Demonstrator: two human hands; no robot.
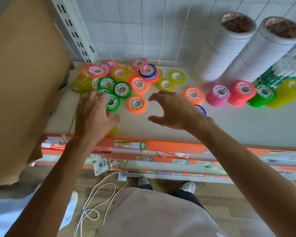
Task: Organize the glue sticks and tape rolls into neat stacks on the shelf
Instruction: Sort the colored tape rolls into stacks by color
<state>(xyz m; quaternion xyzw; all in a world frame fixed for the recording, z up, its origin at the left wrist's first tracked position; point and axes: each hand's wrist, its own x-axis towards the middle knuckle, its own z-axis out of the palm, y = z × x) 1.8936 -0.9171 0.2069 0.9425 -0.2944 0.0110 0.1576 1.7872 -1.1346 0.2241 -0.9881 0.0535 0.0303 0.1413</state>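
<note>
From my head camera, I am mid-sort; the loose tape rolls (120, 79) lie heaped at the shelf's (229, 124) left, finished stacks (243, 94) at right; my left hand (94, 115) spreads over a green roll (112, 102), gripping nothing; my right hand (174, 111) hangs wide open by an orange roll (136, 104); next, I judge, pinch one.

Bright, even light, soft shadows under both hands on the shelf (161, 134). Wide-angle bend warps the edges; white tape stacks (229, 48) lean and blur, neon rolls glow oversaturated.
</note>
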